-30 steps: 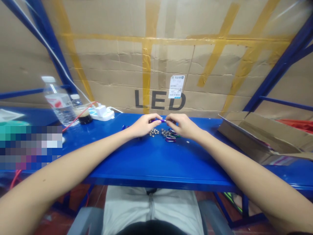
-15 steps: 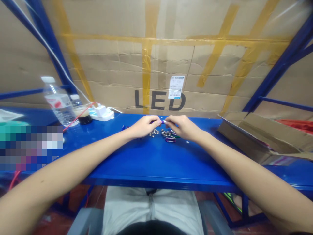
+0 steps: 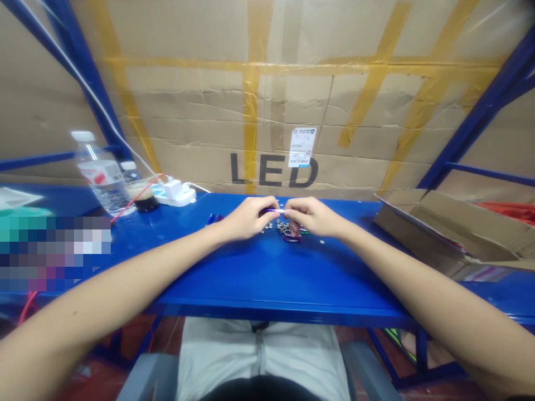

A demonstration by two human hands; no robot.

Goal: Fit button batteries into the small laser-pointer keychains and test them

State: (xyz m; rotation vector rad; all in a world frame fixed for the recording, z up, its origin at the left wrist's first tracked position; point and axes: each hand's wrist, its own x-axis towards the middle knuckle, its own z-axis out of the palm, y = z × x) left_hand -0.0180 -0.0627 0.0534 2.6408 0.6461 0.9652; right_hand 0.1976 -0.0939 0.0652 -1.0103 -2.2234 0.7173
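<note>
Two bare hands meet just beyond the purple carabiner (image 3: pixel 291 240) on the blue table (image 3: pixel 267 278); between their fingertips is a slim purple tube (image 3: pixel 272 210) with a silvery end, past the carabiner and slightly to its left, apparently raised off the table; its long axis runs crosswise from hand to hand, nearly level, silvery end toward the right.

The left hand (image 3: pixel 246 218) has its grip closed round the purple body and hides much of its length; the right hand (image 3: pixel 314 216) has its grip pinched at the silvery end, thumb against finger; the exact contact there is too small to make out. The tube therefore lies rightward of the left grip and leftward of the right one; the right hand is nearer the carabiner, its lower fingers hanging over it, touching or not I cannot tell.

Small silvery metal parts (image 3: pixel 282 226) cluster just beyond the carabiner and to its left; an open cardboard box (image 3: pixel 418 240) sits well to its right.
</note>
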